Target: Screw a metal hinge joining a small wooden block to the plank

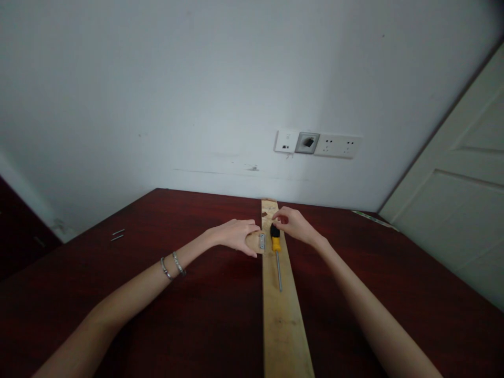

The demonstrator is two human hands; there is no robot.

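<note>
A long pale wooden plank (284, 320) lies on the dark red table (189, 315), running away from me towards the wall. My left hand (236, 234) rests at the plank's left edge, fingers curled over a small wooden block (253, 242) that carries a small metal hinge (262, 241). A screwdriver (276, 254) with a yellow and black handle lies on the plank, its shaft pointing towards me. My right hand (293, 223) hovers just beyond the handle, fingers pinched together; what they hold, if anything, is too small to see.
Two thin metal pieces (117, 234), perhaps screws or nails, lie at the table's far left. A socket strip (318, 144) is on the white wall. A white door (460, 210) stands at the right. A greenish strip (374, 219) lies at the table's far right edge.
</note>
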